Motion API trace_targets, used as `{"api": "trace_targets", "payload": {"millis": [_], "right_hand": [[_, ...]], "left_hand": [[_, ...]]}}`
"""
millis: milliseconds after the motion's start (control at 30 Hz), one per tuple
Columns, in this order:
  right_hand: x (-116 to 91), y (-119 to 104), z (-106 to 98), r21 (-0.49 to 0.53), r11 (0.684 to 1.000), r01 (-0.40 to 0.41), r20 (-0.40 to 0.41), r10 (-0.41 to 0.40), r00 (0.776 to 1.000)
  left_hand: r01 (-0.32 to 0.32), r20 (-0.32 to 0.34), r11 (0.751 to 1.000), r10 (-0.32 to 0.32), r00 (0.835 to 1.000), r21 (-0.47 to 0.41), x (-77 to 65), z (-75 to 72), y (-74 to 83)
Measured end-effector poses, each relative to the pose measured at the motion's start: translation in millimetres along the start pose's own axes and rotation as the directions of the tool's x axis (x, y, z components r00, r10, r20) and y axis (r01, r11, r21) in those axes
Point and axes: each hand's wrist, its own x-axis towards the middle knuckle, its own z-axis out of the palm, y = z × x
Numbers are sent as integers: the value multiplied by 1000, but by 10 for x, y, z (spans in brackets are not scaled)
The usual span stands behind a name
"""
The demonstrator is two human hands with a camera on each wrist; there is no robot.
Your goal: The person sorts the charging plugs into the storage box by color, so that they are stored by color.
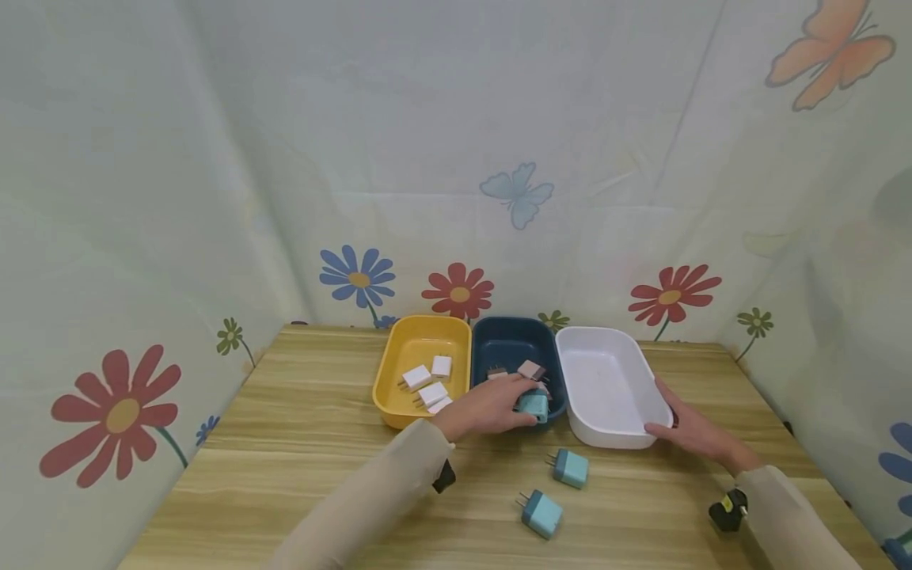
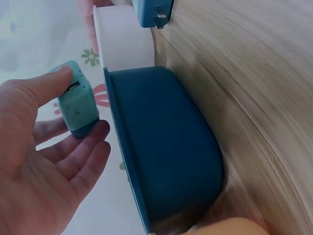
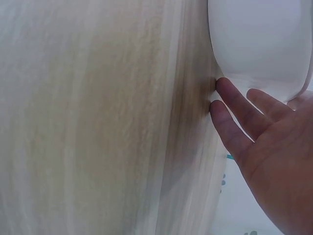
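Observation:
My left hand [image 1: 492,404] pinches a teal charger plug [image 1: 534,405] between thumb and fingers, above the front of the dark blue bin [image 1: 509,331]. In the left wrist view the USB port of the teal charger plug [image 2: 78,105] shows by the thumb. Several pinkish charger plugs [image 1: 530,370] lie in that bin, partly hidden by the hand. My right hand [image 1: 691,426] rests against the front right corner of the white bin [image 1: 614,435], its fingers fairly straight along the outside in the right wrist view.
A yellow bin [image 1: 387,388] with several white charger plugs [image 1: 416,377] stands left of the blue one. Two teal plugs lie on the wooden table: one charger plug [image 1: 570,468] before the bins, another charger plug [image 1: 543,514] nearer me. Behind hangs a flowered cloth [image 1: 399,158].

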Motion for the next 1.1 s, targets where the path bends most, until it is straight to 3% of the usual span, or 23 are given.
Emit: {"api": "trace_targets", "payload": {"millis": [433,700,1100], "right_hand": [[-33,27,-24,-10,1000,-15,7,15,1000],[-32,14,-21,9,1000,-3,10,3,1000],[-34,32,-21,12,1000,1,10,-1,1000]], "left_hand": [[1,-35,998,2,999,61,418,70,184],[37,-24,999,-38,999,-31,600,149,237],[98,-81,986,-110,991,-133,789,259,315]]}}
